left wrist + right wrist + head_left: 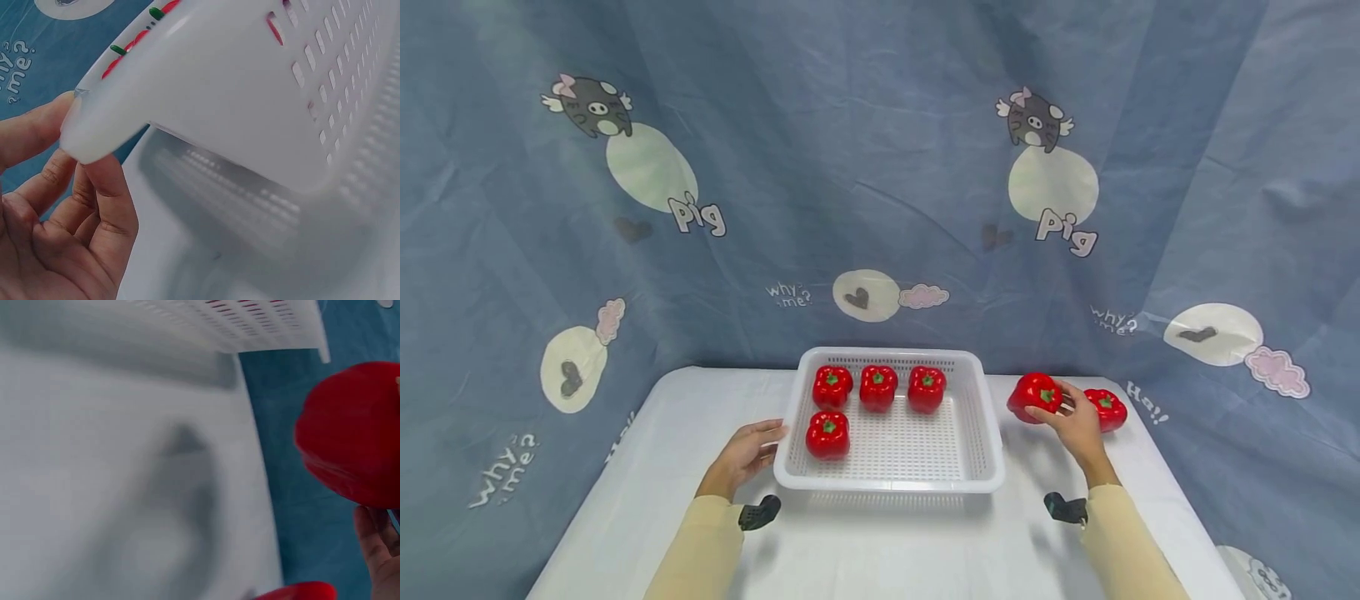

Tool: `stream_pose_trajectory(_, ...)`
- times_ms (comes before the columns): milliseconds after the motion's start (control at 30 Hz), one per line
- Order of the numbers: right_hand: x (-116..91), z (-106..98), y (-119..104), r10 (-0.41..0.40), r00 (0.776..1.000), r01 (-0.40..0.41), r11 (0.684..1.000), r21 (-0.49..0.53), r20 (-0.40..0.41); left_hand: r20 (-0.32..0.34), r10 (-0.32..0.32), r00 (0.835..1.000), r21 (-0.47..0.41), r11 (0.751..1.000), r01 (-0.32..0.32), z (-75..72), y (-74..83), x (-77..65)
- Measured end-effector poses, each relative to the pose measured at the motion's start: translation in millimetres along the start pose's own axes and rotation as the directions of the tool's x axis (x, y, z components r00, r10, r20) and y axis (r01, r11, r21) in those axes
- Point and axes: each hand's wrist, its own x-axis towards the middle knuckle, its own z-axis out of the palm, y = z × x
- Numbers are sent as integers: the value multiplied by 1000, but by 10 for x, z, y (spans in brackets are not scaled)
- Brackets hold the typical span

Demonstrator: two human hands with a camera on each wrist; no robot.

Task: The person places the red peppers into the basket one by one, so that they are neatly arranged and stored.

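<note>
A white perforated plastic basket (891, 485) stands on the table with several red bell peppers (878, 388) inside, three along its back and one at front left. My left hand (747, 454) pinches the rim at the basket's left side, thumb above and fingers below, as the left wrist view shows. To the right of the basket, my right hand (1078, 423) grips a red bell pepper (1030, 398) with a green stem. In the right wrist view this pepper (356, 437) is raised over the table. Another bell pepper (1107, 408) lies just right of that hand, partly hidden by it.
The white table (880, 550) reaches back to a blue patterned cloth (880, 208) hanging behind it. Its right edge runs close beside the outer pepper. Dark straps with a small device (760, 512) sit at both wrists.
</note>
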Motion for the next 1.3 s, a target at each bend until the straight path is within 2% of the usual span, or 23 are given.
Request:
stream_pose_trajectory(233, -45, -100, -134, -37, 999, 38, 998, -46, 34, -6, 0, 1000, 7, 1000, 0, -8, -3, 6)
stream_pose_trajectory(400, -82, -115, -226, -32, 998, 36, 996, -77, 52, -6, 5, 1000, 21, 1000, -5, -14, 1, 7)
stream_pose_trajectory(700, -141, -69, -298, -26, 998, 32, 995, -90, 60, 5, 14, 1000, 22, 1000, -15, -20, -6, -7)
stream_pose_trajectory(1000, -140, -43, -419, -81, 992, 87, 995, -58, 94, 10, 14, 1000, 24, 1000, -14, -13, 34, 11)
stream_pose_trajectory(1300, -163, 129, -538, -140, 977, 150, 987, -50, 160, 16, 21, 1000, 20, 1000, -22, -10, 8, 9)
